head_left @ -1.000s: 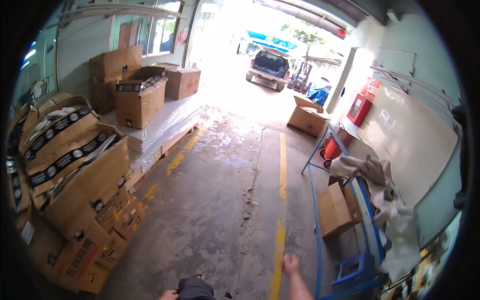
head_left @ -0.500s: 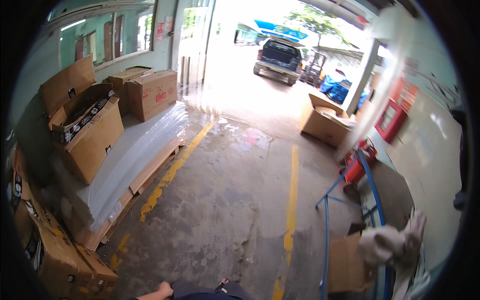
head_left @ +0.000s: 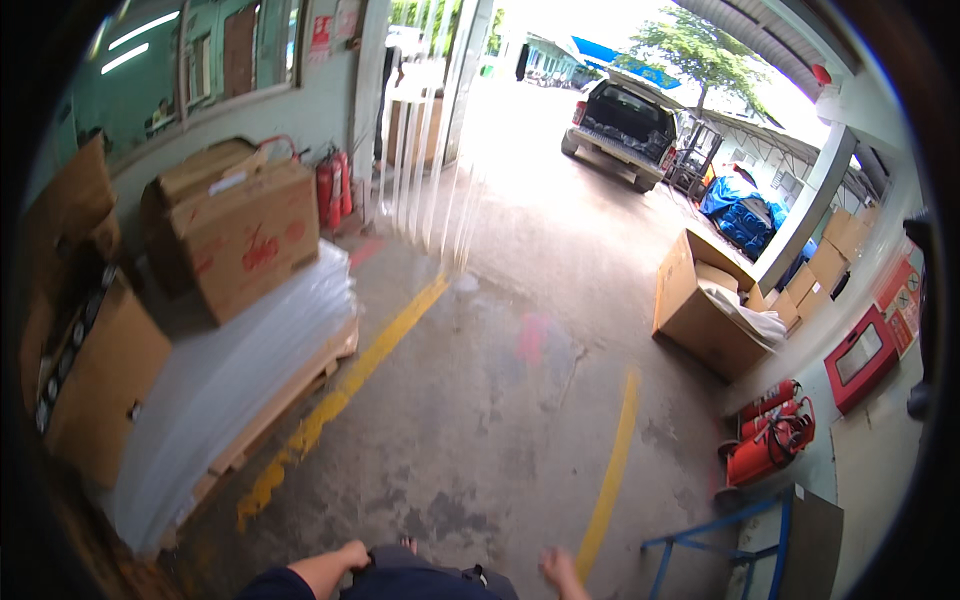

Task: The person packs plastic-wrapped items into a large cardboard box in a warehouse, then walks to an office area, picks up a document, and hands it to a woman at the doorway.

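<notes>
My left hand hangs beside my body at the lower edge, its fingers curled closed with nothing showing in them. To its right, my right hand is raised a little over the floor, near the right yellow line. Motion smears its fingers, so its grip is hard to read. Neither hand touches any of the goods around me. Below, part of my foot shows on the concrete.
Along the left, a pallet bears plastic-wrapped sheets and a large cardboard box. At right stand an open carton, red fire extinguishers and a blue metal frame. Beyond strip curtains, a pickup has its back open.
I have moved forward between the yellow lines; the pallet, boxes and extinguishers are nearer. My right hand has come into view, and more of my left forearm shows.
</notes>
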Motion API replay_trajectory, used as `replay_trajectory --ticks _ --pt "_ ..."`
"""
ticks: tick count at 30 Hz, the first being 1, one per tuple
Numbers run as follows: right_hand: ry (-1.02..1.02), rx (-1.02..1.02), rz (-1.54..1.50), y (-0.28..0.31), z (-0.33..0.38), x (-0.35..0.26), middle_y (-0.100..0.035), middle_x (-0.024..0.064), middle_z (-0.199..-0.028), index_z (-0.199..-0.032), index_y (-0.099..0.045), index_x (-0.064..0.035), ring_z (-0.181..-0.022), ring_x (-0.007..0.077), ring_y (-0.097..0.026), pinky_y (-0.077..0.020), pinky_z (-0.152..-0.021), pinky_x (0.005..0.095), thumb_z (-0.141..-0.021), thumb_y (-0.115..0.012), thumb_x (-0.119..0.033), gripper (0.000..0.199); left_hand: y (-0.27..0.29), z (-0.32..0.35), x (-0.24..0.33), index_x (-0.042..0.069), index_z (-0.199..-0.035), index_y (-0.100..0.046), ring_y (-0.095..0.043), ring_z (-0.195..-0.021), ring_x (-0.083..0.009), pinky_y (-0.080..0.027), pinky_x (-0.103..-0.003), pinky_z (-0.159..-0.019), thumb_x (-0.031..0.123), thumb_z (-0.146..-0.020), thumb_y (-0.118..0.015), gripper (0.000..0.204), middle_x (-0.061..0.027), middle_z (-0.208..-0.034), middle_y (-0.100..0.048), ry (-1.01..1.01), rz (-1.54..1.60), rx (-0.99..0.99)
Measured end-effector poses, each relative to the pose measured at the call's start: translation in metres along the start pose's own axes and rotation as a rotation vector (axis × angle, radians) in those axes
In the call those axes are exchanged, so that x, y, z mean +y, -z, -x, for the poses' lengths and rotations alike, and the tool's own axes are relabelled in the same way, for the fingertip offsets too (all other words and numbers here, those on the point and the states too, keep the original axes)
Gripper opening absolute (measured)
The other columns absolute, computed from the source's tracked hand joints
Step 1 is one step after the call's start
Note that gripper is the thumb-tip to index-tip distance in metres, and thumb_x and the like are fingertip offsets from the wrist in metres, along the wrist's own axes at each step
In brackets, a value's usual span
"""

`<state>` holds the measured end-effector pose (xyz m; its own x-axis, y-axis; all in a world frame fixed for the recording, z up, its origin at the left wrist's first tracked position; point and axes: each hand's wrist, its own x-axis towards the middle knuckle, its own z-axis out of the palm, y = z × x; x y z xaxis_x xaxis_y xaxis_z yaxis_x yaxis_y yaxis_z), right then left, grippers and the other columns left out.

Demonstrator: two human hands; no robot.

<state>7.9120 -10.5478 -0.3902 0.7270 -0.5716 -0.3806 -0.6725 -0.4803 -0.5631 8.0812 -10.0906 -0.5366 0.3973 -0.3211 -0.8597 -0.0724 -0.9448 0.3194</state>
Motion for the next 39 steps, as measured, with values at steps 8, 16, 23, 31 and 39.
replay_trajectory --ticks 8,16,23,31,39 --pt "-0.394 -0.280 -0.185 -0.010 -0.239 0.031 -0.065 0.0175 -0.087 -0.096 -0.062 0.0004 -0.081 0.0330 -0.063 -0.0486 -0.072 0.0415 -0.085 -0.058 -0.026 0.029 0.178 -0.186 0.144 0.005 -0.092 -0.070 -0.065 -0.084 -0.0340 -0.051 -0.039 -0.075 0.022 -0.073 -0.060 0.028 -0.0193 -0.094 -0.067 0.193 0.020 -0.036" --pt "-0.108 0.124 0.275 0.283 -0.767 -0.116 -0.066 0.0136 -0.096 -0.109 -0.062 -0.0001 -0.078 0.0250 -0.065 -0.0523 -0.067 0.0343 -0.091 -0.052 -0.026 0.033 0.464 -0.336 0.417 0.000 -0.099 -0.068 -0.068 -0.078 -0.0291 -0.052 -0.037 -0.070 0.016 -0.074 -0.057 0.032 -0.0181 -0.091 -0.069 0.221 0.493 0.273" --pt "0.644 0.298 -0.571 0.461 -1.110 -0.453 -0.066 0.0066 -0.086 -0.107 -0.060 -0.0011 -0.066 0.0128 -0.062 -0.0483 -0.058 0.0250 -0.094 -0.050 -0.020 0.025 0.683 -0.503 0.588 0.001 -0.090 -0.070 -0.066 -0.077 -0.0299 -0.052 -0.036 -0.072 0.037 -0.070 -0.067 0.041 -0.0162 -0.083 -0.069 0.095 0.525 0.259" --pt "-0.204 -0.369 0.089 0.304 -1.209 -0.243 -0.068 0.0126 -0.079 -0.099 -0.064 0.0022 -0.070 0.0197 -0.065 -0.0514 -0.065 0.0358 -0.080 -0.064 -0.025 0.034 0.904 -0.642 0.674 -0.003 -0.089 -0.068 -0.068 -0.070 -0.0278 -0.053 -0.039 -0.063 0.021 -0.079 -0.057 0.027 -0.0169 -0.078 -0.068 0.035 -0.166 -0.088" --pt "-0.210 -0.507 0.055 0.337 -1.543 -0.336 -0.066 0.0141 -0.082 -0.100 -0.062 0.0023 -0.068 0.0238 -0.066 -0.0533 -0.058 0.0371 -0.080 -0.058 -0.018 0.028 1.102 -0.720 0.792 0.007 -0.106 -0.061 -0.065 -0.088 -0.0314 -0.051 -0.041 -0.076 0.020 -0.078 -0.061 0.031 -0.0175 -0.093 -0.066 0.326 0.512 0.349"
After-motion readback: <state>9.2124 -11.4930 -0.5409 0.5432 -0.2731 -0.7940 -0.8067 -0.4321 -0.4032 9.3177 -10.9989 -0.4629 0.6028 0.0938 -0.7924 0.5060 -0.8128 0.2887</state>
